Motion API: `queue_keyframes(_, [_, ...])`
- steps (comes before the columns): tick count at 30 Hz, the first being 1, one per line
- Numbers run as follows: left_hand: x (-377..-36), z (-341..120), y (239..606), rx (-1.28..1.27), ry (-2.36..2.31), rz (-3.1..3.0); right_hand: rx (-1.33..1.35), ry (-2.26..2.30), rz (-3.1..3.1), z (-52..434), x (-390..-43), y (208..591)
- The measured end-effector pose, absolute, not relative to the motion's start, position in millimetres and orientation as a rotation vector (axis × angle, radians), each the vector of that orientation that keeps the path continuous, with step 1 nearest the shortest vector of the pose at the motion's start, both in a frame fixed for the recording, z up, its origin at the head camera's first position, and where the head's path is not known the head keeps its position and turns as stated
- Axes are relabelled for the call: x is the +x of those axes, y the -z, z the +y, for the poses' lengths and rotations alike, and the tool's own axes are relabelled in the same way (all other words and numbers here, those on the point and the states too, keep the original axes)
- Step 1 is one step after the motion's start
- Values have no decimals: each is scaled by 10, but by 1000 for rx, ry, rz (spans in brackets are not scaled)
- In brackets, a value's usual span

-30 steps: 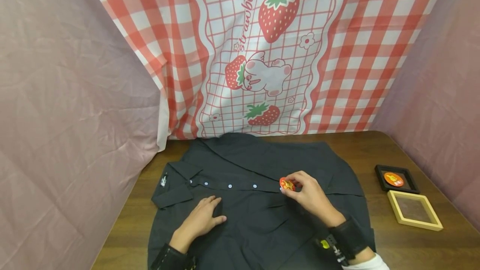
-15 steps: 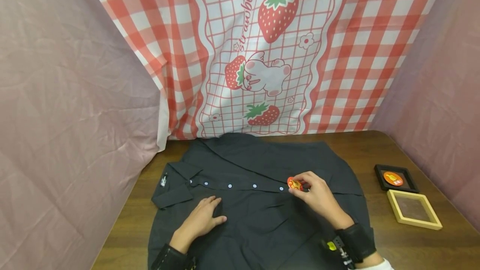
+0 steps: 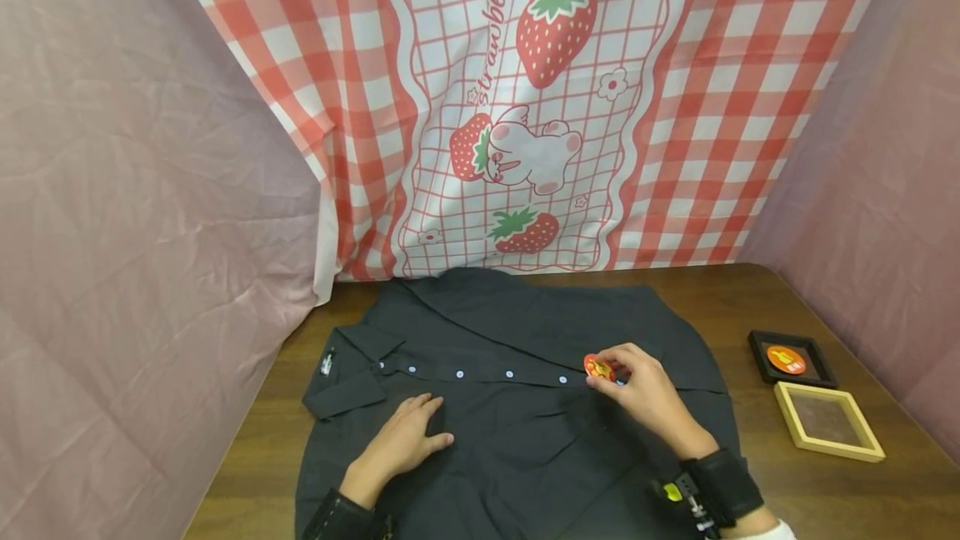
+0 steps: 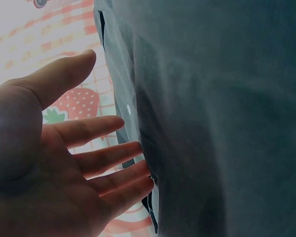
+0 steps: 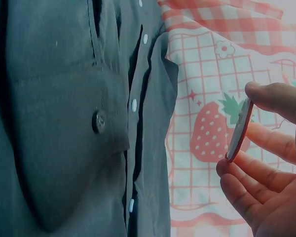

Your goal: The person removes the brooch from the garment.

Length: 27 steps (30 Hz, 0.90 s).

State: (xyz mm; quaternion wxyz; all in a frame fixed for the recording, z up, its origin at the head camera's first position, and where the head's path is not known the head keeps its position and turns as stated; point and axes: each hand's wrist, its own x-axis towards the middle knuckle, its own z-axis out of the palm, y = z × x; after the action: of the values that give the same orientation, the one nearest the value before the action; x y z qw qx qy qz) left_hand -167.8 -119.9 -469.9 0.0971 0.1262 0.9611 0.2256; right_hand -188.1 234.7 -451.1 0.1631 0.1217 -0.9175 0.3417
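A dark button-up shirt lies spread on the table, its collar to the left and a row of pale buttons running across it. My right hand pinches a round red badge between thumb and fingers over the right part of the button row. In the right wrist view the badge appears edge-on, apart from the shirt; a dark button shows on the cloth. My left hand lies on the shirt below the button row, fingers extended. Its fingers are spread in the left wrist view.
At the right of the table stand a black frame with an orange round badge in it and a pale yellow frame. A red checked strawberry cloth hangs behind. Pink drapes close both sides.
My right hand has slid to the right with the badge, uncovering a pale button that it partly hid. The left hand has stayed in place.
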Motion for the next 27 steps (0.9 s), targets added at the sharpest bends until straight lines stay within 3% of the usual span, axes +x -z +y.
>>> queue_keyframes(27, [-1712,-1211,4714,319,-651,2814,266,-865,-2651,2695,-1908,4426])
